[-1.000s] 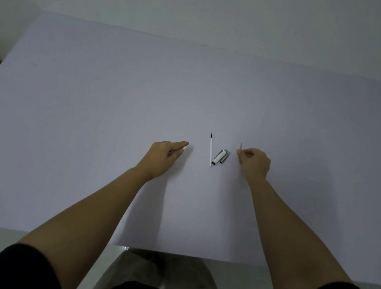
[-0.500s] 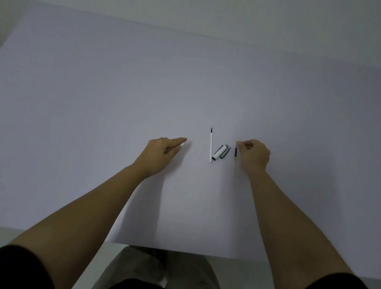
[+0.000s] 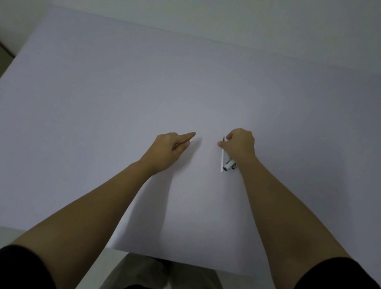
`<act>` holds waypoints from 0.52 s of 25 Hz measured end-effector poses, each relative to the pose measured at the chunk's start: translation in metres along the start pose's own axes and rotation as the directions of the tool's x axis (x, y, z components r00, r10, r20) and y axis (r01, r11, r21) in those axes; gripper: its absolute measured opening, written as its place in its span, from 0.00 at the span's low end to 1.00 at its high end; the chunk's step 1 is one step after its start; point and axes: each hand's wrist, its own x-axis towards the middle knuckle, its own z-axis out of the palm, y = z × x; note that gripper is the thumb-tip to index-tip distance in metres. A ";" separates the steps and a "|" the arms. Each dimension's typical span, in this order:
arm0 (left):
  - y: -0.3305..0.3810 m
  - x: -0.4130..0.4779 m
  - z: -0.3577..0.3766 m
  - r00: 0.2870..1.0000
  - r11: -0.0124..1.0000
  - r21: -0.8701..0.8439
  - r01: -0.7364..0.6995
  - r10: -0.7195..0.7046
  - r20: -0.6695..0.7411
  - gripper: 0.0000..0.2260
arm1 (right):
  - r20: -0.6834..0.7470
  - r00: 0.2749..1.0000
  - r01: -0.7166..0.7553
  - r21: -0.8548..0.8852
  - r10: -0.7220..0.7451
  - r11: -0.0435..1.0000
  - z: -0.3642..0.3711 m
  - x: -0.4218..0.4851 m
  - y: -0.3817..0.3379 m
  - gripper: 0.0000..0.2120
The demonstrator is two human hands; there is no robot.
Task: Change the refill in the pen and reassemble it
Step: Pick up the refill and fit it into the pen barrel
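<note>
Hands differed: the left hand (image 3: 171, 145) pinched something small and white while the right hand (image 3: 240, 144) closed on the thin white plastic refill (image 3: 222, 161), which could roll away if nudged.

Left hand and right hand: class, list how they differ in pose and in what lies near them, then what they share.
1. The left hand points its forefinger forward; the right hand is curled, fingers bunched.
2. The right hand sits at the thin white refill, above the pen parts; the left hand lies apart from them, a small white piece by its fingertip.
Both are low over the white table.

Right hand (image 3: 241, 143) over white refill (image 3: 222, 160)
</note>
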 end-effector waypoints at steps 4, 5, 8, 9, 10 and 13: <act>-0.002 0.002 -0.007 1.000 1.000 0.016 -0.011 0.012 -0.010 0.15 | -0.047 0.998 -0.035 -0.021 0.034 0.999 0.016 0.001 -0.009 0.09; -0.001 0.002 -0.009 1.000 1.000 0.022 -0.005 0.006 -0.010 0.15 | -0.052 0.996 -0.073 0.040 0.075 0.996 0.017 0.000 -0.010 0.09; 0.002 0.005 -0.015 1.000 1.000 0.011 -0.003 0.003 -0.018 0.12 | 0.006 0.973 -0.214 0.380 0.229 0.900 0.014 -0.001 -0.020 0.13; 0.004 0.006 -0.017 0.999 1.000 0.007 -0.016 0.016 -0.028 0.14 | 0.046 0.964 -0.245 0.523 0.260 0.816 0.011 -0.002 -0.024 0.14; 0.005 0.008 -0.018 0.999 1.000 0.005 -0.020 0.020 -0.039 0.17 | 0.092 0.957 -0.265 0.671 0.277 0.693 0.008 -0.005 -0.028 0.14; 0.011 0.011 -0.022 0.999 1.000 -0.010 0.002 -0.003 -0.041 0.10 | 0.173 0.947 -0.243 0.937 0.270 0.252 -0.003 -0.020 -0.034 0.12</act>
